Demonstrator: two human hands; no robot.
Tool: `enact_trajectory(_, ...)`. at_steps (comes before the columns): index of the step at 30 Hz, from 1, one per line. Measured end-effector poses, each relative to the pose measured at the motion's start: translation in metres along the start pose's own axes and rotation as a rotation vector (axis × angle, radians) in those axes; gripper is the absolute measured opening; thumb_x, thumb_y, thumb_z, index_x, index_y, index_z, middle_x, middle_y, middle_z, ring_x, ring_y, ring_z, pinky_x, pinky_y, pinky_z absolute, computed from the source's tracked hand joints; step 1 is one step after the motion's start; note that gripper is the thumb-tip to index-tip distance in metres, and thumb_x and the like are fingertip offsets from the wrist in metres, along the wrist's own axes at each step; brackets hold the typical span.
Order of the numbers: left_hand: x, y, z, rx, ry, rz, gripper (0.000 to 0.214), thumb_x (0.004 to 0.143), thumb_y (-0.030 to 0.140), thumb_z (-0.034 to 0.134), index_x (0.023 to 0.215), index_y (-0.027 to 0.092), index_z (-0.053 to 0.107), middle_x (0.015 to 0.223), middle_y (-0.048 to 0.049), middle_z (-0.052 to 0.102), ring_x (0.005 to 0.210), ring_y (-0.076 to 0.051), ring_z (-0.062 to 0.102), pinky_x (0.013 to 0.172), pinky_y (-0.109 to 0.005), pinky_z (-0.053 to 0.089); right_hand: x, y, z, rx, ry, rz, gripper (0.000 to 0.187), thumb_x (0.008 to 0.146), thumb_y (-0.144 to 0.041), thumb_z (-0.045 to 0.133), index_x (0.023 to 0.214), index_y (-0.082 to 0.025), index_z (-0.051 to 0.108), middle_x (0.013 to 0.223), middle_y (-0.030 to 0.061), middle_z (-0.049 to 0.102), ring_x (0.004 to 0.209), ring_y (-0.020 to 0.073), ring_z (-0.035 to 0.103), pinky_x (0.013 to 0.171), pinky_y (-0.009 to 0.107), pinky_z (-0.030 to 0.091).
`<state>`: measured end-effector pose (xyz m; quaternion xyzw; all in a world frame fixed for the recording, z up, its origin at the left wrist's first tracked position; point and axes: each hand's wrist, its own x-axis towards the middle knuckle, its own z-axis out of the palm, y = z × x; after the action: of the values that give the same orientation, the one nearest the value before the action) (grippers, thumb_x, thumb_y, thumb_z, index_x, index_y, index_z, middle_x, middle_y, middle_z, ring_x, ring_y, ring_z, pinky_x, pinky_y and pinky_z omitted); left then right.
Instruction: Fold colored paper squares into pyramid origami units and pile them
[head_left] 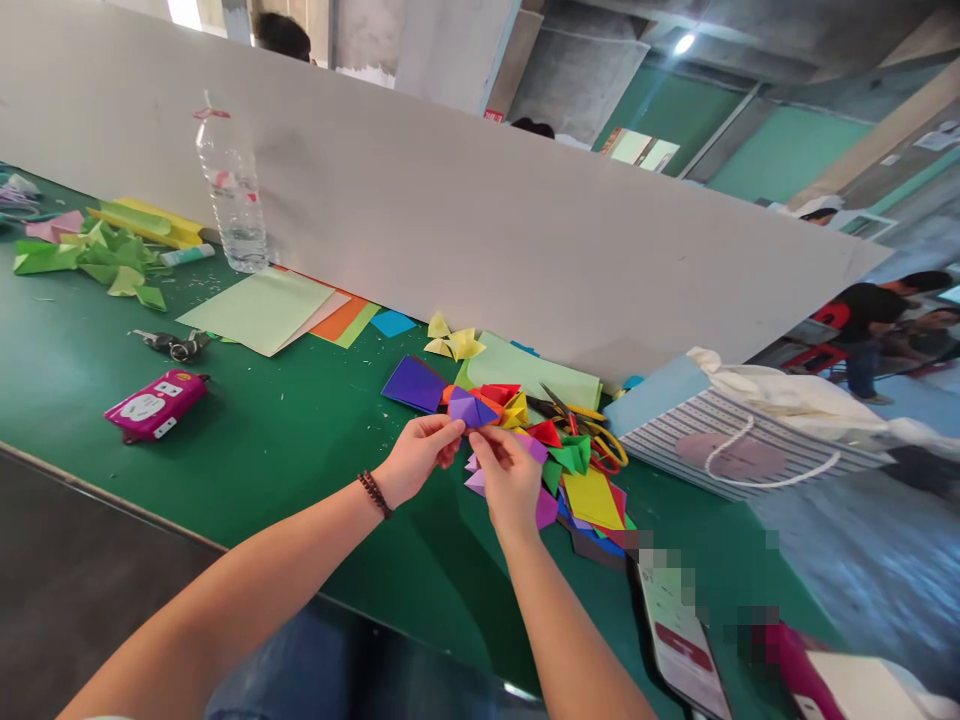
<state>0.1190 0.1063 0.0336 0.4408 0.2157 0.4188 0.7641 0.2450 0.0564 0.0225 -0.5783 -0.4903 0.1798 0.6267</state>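
Between both hands is a purple folded paper piece (469, 407), pinched along its near edge. My left hand (420, 455), with a dark beaded bracelet (374, 494) on its wrist, closes thumb and fingers on the left side of that edge. On the right side my right hand (510, 480) pinches the paper; its fingertips partly hide the fold. Folded paper pieces in red, yellow and orange lie just beyond, and a green folded piece (574, 455) is to the right. Lilac pieces show partly behind my right hand.
Scissors (600, 440) with yellow and red handles lie right of the hands, near a striped paper bag (720, 430). A phone (679, 640) rests at the near right. Leftward are a magenta box (156, 405), keys (176, 345) and a water bottle (232, 200) against the white partition (450, 220).
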Motion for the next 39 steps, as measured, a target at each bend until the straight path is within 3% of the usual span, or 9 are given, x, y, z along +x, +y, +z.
enact_trajectory(3, 0.0, -0.005, 0.001, 0.005, -0.011, 0.009, 0.042, 0.068, 0.05, 0.076, 0.062, 0.014, 0.056, 0.056, 0.0046, 0.049, 0.048, -0.005, 0.041, 0.048, -0.022, 0.03, -0.002, 0.002, 0.008, 0.194, 0.024, 0.176, 0.026, 0.069, -0.043, 0.075, 0.077, -0.02, 0.065, 0.066, -0.0013, 0.058, 0.054, 0.0116, 0.049, 0.048, 0.025, 0.04)
enact_trajectory(12, 0.003, -0.013, 0.001, -0.046, -0.058, -0.019, 0.039, 0.066, 0.043, 0.08, 0.061, 0.014, 0.055, 0.054, 0.004, 0.053, 0.051, -0.006, 0.047, 0.053, -0.021, 0.035, 0.004, 0.003, 0.005, 0.386, 0.0, 0.207, 0.027, 0.073, -0.039, 0.072, 0.065, -0.021, 0.053, 0.049, -0.009, 0.036, 0.046, 0.0075, 0.035, 0.045, 0.024, 0.029)
enact_trajectory(17, 0.004, -0.008, -0.004, -0.133, -0.047, -0.052, 0.037, 0.063, 0.041, 0.083, 0.074, 0.013, 0.061, 0.06, 0.0042, 0.056, 0.053, -0.005, 0.049, 0.056, -0.021, 0.037, 0.006, 0.001, 0.001, 0.438, -0.041, 0.232, 0.025, 0.071, -0.035, 0.075, 0.065, -0.02, 0.054, 0.047, -0.0092, 0.037, 0.046, 0.0063, 0.033, 0.046, 0.023, 0.027)
enact_trajectory(29, 0.008, -0.015, -0.007, -0.238, -0.106, -0.112, 0.039, 0.06, 0.039, 0.086, 0.063, 0.012, 0.058, 0.057, 0.0026, 0.057, 0.051, -0.005, 0.051, 0.056, -0.021, 0.041, 0.004, -0.004, 0.006, 0.549, -0.17, 0.344, 0.033, 0.069, -0.046, 0.074, 0.065, -0.021, 0.053, 0.047, -0.0071, 0.041, 0.045, 0.0082, 0.039, 0.045, 0.023, 0.03)
enact_trajectory(39, 0.01, -0.014, -0.011, -0.223, -0.096, -0.086, 0.035, 0.06, 0.034, 0.087, 0.069, 0.012, 0.061, 0.058, 0.0028, 0.06, 0.052, -0.005, 0.054, 0.057, -0.02, 0.043, 0.009, -0.001, 0.002, 0.588, -0.17, 0.382, 0.039, 0.069, -0.047, 0.075, 0.063, -0.021, 0.046, 0.047, -0.0083, 0.039, 0.043, 0.0067, 0.036, 0.043, 0.021, 0.029)
